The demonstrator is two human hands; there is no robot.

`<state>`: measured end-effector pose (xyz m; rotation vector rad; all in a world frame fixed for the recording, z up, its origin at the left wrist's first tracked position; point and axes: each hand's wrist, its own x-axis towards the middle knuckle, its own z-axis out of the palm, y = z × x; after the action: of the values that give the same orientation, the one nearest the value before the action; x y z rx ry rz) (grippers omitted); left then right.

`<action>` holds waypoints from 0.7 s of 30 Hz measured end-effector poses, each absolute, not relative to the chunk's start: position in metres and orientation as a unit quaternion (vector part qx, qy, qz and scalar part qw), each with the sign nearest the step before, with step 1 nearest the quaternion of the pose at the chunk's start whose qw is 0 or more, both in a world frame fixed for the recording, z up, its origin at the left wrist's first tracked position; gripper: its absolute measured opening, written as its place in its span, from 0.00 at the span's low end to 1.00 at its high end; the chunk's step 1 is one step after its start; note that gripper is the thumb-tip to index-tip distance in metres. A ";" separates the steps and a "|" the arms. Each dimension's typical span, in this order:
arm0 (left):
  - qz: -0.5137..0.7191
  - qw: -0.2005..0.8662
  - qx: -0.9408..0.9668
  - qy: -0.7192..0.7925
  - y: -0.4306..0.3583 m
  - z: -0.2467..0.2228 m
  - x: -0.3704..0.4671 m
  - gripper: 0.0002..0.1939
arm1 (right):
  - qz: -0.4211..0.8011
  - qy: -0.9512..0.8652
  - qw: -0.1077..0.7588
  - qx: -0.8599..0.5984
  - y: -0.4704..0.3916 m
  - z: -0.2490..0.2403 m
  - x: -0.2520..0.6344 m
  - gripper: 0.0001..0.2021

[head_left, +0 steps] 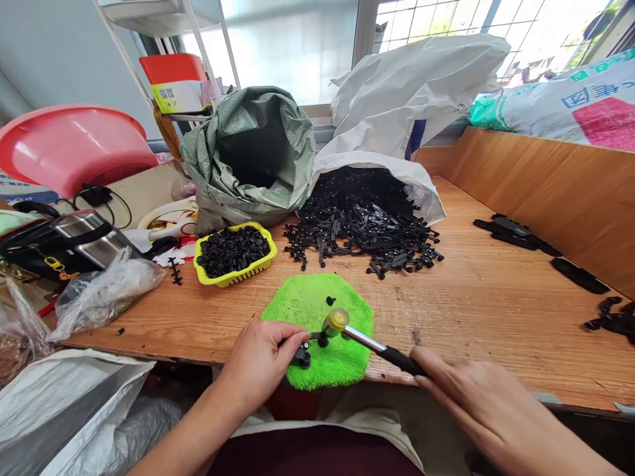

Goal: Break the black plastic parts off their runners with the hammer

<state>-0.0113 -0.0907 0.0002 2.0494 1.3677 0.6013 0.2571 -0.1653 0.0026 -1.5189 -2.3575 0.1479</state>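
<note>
On the bright green fluffy mat (342, 291), my left hand (265, 350) pinches a small black plastic part (302, 357) between thumb and fingers. My right hand (461, 387) is closed round the black grip of a small mallet (367, 340) with a yellowish clear head. The mallet's head is over the end of the black part and seems to touch it, hiding what lies beneath. A loose black plug (331, 301) lies on the mat just beyond the head.
A yellow basket (272, 254) of black plugs stands behind the mat, left. A white sack (436, 192) spills black plastic parts (367, 218) over the wooden table. A green woven sack (208, 192) stands open behind the basket. More black pieces (516, 231) lie right, beside a wooden board (550, 178).
</note>
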 end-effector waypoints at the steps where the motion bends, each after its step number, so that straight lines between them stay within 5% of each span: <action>1: 0.223 0.293 0.774 0.515 -0.091 0.001 -0.011 0.15 | 0.052 -0.826 0.174 -0.534 -0.164 0.005 0.256 0.15; 15: 0.235 0.356 0.743 0.516 -0.087 0.000 -0.013 0.15 | 0.019 -0.829 0.113 -0.547 -0.167 -0.004 0.250 0.16; 21: 0.372 0.604 0.472 0.524 -0.089 0.008 -0.018 0.15 | 0.102 -0.693 0.326 -0.634 -0.176 -0.012 0.277 0.19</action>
<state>-0.0181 -0.0893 0.0085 1.0919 1.2119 0.8600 0.2766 -0.1759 -0.0117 -1.6630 -1.8177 0.2683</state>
